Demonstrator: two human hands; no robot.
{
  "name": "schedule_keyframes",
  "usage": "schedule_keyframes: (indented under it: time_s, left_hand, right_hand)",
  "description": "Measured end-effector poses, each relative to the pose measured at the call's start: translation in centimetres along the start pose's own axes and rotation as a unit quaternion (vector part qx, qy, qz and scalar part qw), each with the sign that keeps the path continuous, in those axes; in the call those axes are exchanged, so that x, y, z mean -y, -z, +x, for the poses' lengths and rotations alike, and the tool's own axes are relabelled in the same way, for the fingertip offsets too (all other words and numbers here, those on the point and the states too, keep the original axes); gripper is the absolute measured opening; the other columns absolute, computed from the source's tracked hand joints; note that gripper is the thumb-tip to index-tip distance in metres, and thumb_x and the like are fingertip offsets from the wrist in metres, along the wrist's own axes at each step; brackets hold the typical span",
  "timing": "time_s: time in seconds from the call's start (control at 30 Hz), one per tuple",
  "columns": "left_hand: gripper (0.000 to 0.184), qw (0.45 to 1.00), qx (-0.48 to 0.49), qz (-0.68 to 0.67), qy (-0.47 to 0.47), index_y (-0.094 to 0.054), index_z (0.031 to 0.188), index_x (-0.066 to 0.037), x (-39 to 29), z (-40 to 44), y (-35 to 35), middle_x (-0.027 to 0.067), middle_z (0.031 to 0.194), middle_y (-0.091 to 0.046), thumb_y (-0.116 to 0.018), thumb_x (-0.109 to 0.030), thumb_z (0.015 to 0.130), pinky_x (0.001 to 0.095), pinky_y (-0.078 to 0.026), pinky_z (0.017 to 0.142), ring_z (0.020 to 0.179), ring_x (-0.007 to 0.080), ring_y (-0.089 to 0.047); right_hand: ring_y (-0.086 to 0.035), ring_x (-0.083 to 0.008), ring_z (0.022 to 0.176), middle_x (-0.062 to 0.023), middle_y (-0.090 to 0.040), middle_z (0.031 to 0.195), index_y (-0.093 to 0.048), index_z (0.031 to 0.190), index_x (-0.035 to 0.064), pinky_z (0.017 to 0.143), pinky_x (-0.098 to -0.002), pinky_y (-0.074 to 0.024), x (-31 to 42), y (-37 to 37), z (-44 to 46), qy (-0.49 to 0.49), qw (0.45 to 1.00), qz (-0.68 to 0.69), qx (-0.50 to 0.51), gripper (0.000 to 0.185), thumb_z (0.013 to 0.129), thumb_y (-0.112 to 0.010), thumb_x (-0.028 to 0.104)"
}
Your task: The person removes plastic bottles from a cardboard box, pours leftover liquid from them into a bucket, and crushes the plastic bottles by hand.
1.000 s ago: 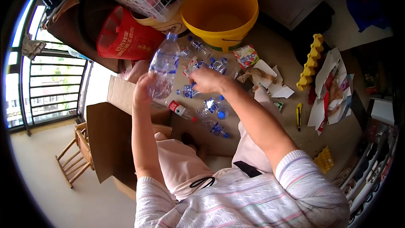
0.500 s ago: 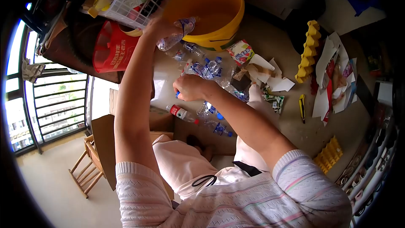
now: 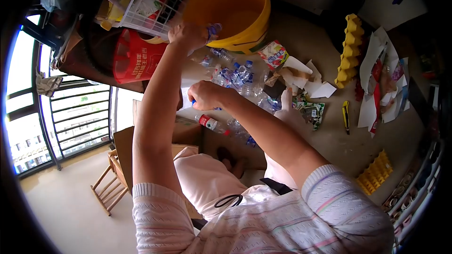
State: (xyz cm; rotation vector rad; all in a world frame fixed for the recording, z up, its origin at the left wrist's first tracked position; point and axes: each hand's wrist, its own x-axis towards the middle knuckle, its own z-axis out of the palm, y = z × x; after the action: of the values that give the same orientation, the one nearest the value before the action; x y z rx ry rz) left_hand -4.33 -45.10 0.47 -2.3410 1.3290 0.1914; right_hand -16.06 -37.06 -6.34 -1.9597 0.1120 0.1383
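Note:
My left hand (image 3: pixel 185 36) is closed on a crushed clear plastic bottle (image 3: pixel 214 30) with a purple-blue label. The bottle lies against the near left rim of a large yellow bucket (image 3: pixel 263 14), and my hand hides part of it. Lower down, my right hand (image 3: pixel 207 95) is closed with a small blue bottle cap (image 3: pixel 193 102) showing at its fingertips; whether a bottle is attached cannot be seen. Beyond it, several empty plastic bottles (image 3: pixel 242 76) are heaped on the floor. A bottle with a red label (image 3: pixel 206 121) lies below that hand.
A red bucket (image 3: pixel 139 59) and a white wire basket (image 3: pixel 141 11) stand left of the yellow bucket. To the right are torn cardboard (image 3: pixel 301 75), a yellow utility knife (image 3: pixel 346 117), yellow egg trays (image 3: pixel 349 49) and a paper pile (image 3: pixel 381 84). A wooden chair (image 3: pixel 110 178) is at lower left.
My left hand has turned, so less of its bottle shows beside the yellow bucket's rim. My right hand has moved slightly left, still closed. The whole view has shifted a little.

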Motion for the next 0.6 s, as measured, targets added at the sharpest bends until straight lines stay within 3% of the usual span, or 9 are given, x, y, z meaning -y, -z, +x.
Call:
schedule_keyframes:
  time_s: [0.13,0.2,0.27,0.3,0.37,0.43,0.53,0.57,0.6]
  left_hand:
    - [0.051,0.994,0.0,-0.109,0.011,-0.063,0.11,-0.015,1.7,-2.4,0.0,0.0132,0.104,-0.065,-0.068,-0.039,0.066,0.0383,-0.048,0.085,0.099,0.029,-0.062]
    - [0.051,0.978,0.002,-0.205,0.044,-0.064,0.109,-0.016,3.3,-3.6,-0.9,0.0142,0.102,-0.065,-0.069,-0.039,0.064,0.0394,-0.048,0.084,0.099,0.0298,-0.062]
    - [0.046,0.952,-0.064,-0.3,0.023,-0.065,0.107,-0.013,5.6,-4.5,-3.2,0.0121,0.097,-0.066,-0.07,-0.037,0.068,0.0361,-0.049,0.079,0.091,0.0257,-0.064]
    - [0.043,0.933,-0.098,-0.346,0.013,-0.065,0.106,-0.011,6.5,-4.9,-4.6,0.011,0.094,-0.067,-0.07,-0.036,0.07,0.0344,-0.049,0.077,0.088,0.0237,-0.065]
    - [0.038,0.812,-0.051,-0.581,0.023,-0.065,0.106,-0.007,8.1,-6.5,-7.4,0.0079,0.089,-0.067,-0.069,-0.031,0.077,0.0301,-0.049,0.071,0.079,0.0176,-0.063]
    - [0.033,0.646,-0.032,-0.763,0.011,-0.063,0.104,0.0,9.4,-8.8,-9.3,0.0024,0.08,-0.065,-0.066,-0.027,0.085,0.0221,-0.046,0.061,0.067,0.008,-0.058]
    - [0.033,0.43,-0.015,-0.902,0.029,-0.056,0.111,-0.002,10.0,-13.0,-11.8,0.0061,0.085,-0.065,-0.062,-0.024,0.088,0.0262,-0.052,0.06,0.072,0.0145,-0.064]
    - [0.033,0.389,0.018,-0.921,0.027,-0.052,0.114,-0.002,10.6,-14.3,-13.5,0.0091,0.091,-0.065,-0.059,-0.023,0.09,0.0297,-0.054,0.061,0.077,0.0177,-0.066]
    - [0.03,0.397,0.03,-0.917,0.027,-0.055,0.109,-0.002,10.9,-15.7,-14.8,0.0115,0.095,-0.064,-0.052,-0.028,0.093,0.0367,-0.054,0.068,0.084,0.0212,-0.064]
  right_hand:
    - [-0.065,-0.0281,0.08,-0.0192,-0.066,0.085,-0.064,0.092,-0.0006,0.071,-0.0363,-0.0509,0.7,0.1,-0.5,0.026,0.997,0.06,-0.034,0.024,0.071,-0.06,0.01]
    - [-0.065,-0.0244,0.072,-0.0188,-0.066,0.082,-0.064,0.093,-0.0009,0.064,-0.0348,-0.0514,1.0,0.6,-0.7,-0.014,0.994,0.109,-0.003,0.024,0.073,-0.058,0.011]
    - [-0.062,-0.0176,0.055,-0.0147,-0.065,0.075,-0.063,0.096,-0.0011,0.05,-0.032,-0.0502,1.0,0.7,-0.3,-0.006,0.997,0.074,-0.02,0.024,0.077,-0.055,0.01]
    - [-0.06,-0.0161,0.054,-0.0128,-0.064,0.073,-0.062,0.097,-0.0012,0.047,-0.0309,-0.0493,0.6,0.5,-0.3,-0.034,0.989,0.135,-0.05,0.023,0.078,-0.053,0.009]
    - [-0.058,-0.013,0.054,-0.0088,-0.061,0.07,-0.061,0.098,-0.0016,0.04,-0.0273,-0.0462,1.5,1.1,-0.9,-0.079,0.972,0.205,-0.078,0.021,0.081,-0.051,0.007]
    - [-0.057,-0.0102,0.056,-0.0059,-0.06,0.072,-0.061,0.097,0.0005,0.038,-0.0248,-0.0434,1.8,1.2,-0.6,-0.091,0.958,0.253,-0.097,0.021,0.082,-0.049,0.009]
    - [-0.053,-0.0079,0.052,-0.0034,-0.059,0.072,-0.061,0.092,0.0024,0.036,-0.0225,-0.0373,2.0,0.7,0.1,-0.122,0.942,0.265,-0.165,0.02,0.084,-0.045,0.013]
    - [-0.05,-0.0075,0.05,-0.0035,-0.058,0.073,-0.059,0.089,0.0031,0.035,-0.0215,-0.0337,1.6,0.5,0.6,-0.14,0.926,0.298,-0.183,0.019,0.084,-0.044,0.013]
    - [-0.047,-0.0067,0.049,-0.0029,-0.057,0.071,-0.057,0.087,0.004,0.035,-0.0202,-0.0321,1.5,0.3,0.8,-0.162,0.91,0.318,-0.212,0.018,0.086,-0.043,0.015]
